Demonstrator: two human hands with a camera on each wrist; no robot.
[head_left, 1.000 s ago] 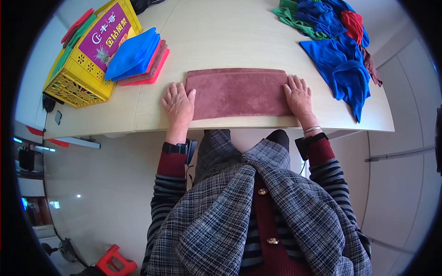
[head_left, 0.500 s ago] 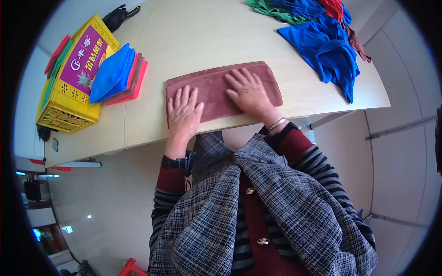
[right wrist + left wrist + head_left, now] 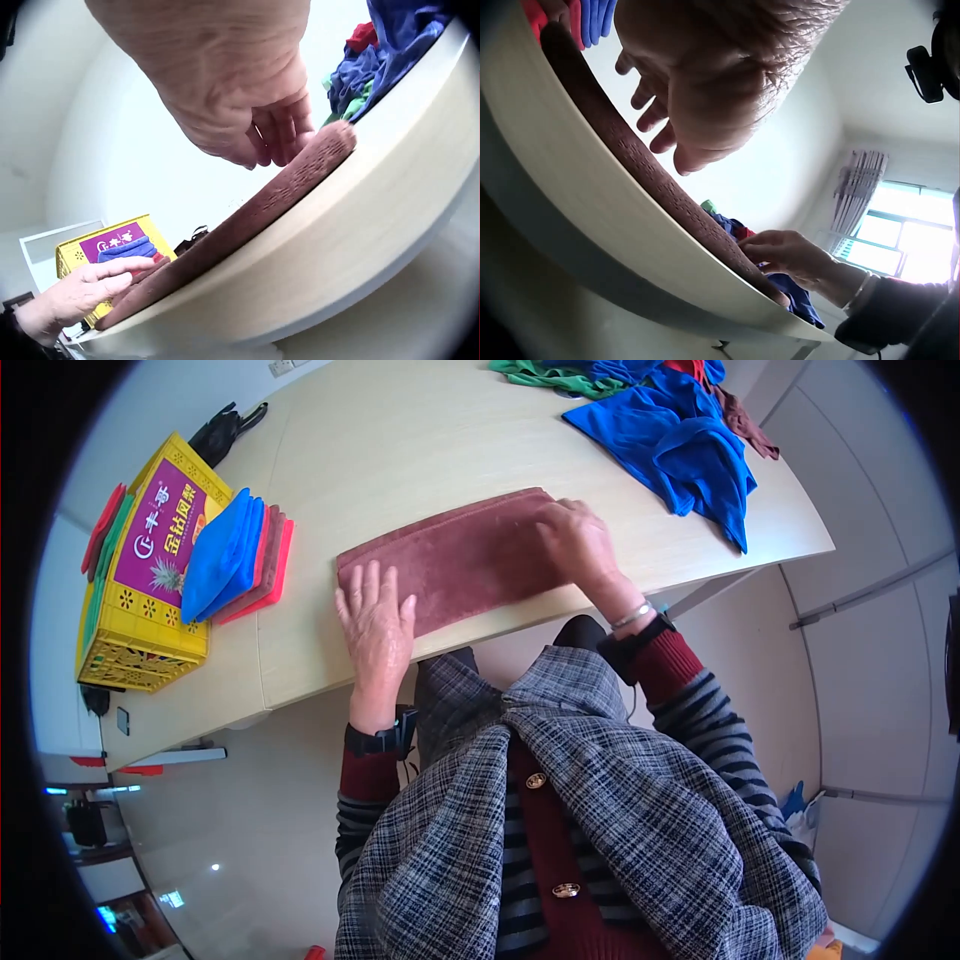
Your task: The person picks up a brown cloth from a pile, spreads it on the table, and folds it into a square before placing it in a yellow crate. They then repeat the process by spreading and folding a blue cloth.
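Note:
A folded brown towel (image 3: 470, 560) lies flat along the front of the table, its thick folded edge showing in both wrist views. Over its left end rests my left hand (image 3: 378, 625), fingers straight and a little spread. My right hand (image 3: 585, 548) is at the far right end, with the fingers bent loosely downward. In the right wrist view, the fingertips of the right hand (image 3: 225, 97) hang close over the towel's top (image 3: 247, 217), and no object shows between them.
Left of the towel, a stack of folded blue, brown and red cloths (image 3: 225, 560) leans by a yellow crate (image 3: 150, 660). A heap of crumpled cloths, mostly blue (image 3: 670, 445), lies at the right back. A black bag (image 3: 225, 432) sits behind the crate.
My right hand went from the towel's right edge onto its middle, fingers spread, then back to the right end with fingers bent. The left hand moved from beside the towel onto it. The view has turned.

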